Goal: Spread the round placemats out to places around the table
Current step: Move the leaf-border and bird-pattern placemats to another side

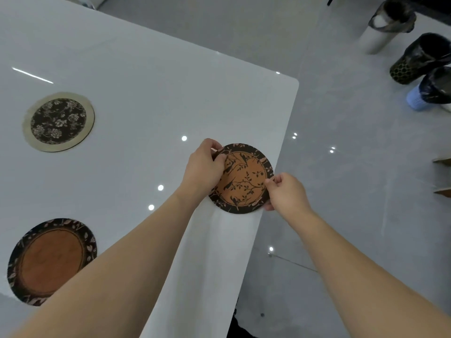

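A round orange placemat (pixel 245 181) with a dark leafy border and bird pattern sits at the right edge of the white table (pixel 146 93). My left hand (pixel 206 167) grips its left rim, and my right hand (pixel 285 191) pinches its right rim over the table edge. A dark floral placemat (pixel 58 121) with a beige border lies flat at the far left. Another orange placemat (pixel 51 261) with a dark border lies at the near left, partly hidden by my left forearm.
The table's rounded corner (pixel 294 81) is beyond the held mat. Grey tiled floor (pixel 353 167) lies to the right. Several cylindrical bins lined with dark bags (pixel 419 59) stand at the far right.
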